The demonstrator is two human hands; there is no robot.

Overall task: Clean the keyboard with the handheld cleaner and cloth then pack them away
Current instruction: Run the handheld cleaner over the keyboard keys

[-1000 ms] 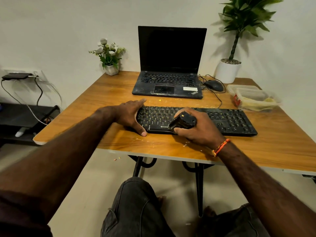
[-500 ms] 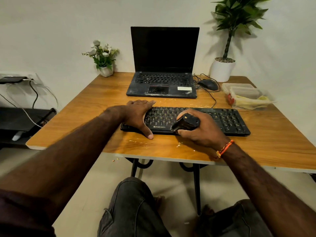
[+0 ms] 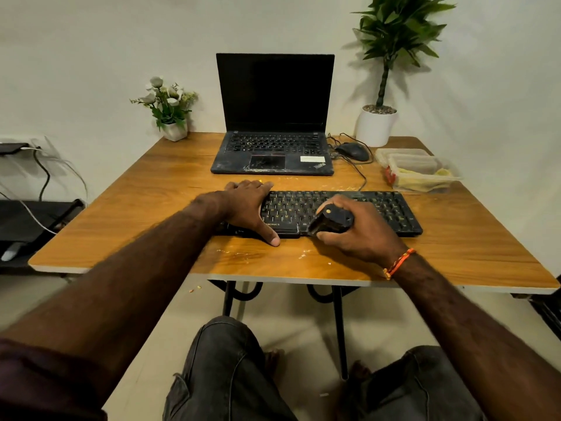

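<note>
I have the keyboard (image 3: 334,212) lying across the near half of the table (image 3: 136,214), its front edge set back from the table's near edge, with a strip of bare wood and a few crumbs (image 3: 303,255) in between. My left hand (image 3: 246,208) lies flat over the keyboard's left end, fingers straight along its far side and thumb stretched down onto the wood at the front edge. My right hand (image 3: 361,232) is curled round the black cleaner (image 3: 332,221), whose nose tilts down and left at the keyboard's front edge near the middle. The right end of the keyboard is uncovered.

Behind it, across a narrow band of wood, sits the open laptop (image 3: 273,153). A mouse (image 3: 353,151) and its cable (image 3: 359,173) lie just right of the laptop, the cable running toward the keyboard's back edge. Two clear tubs (image 3: 422,171) stand near the table's right edge, close to the keyboard's far right corner. Left of the keyboard the wood runs open to the table's left edge.
</note>
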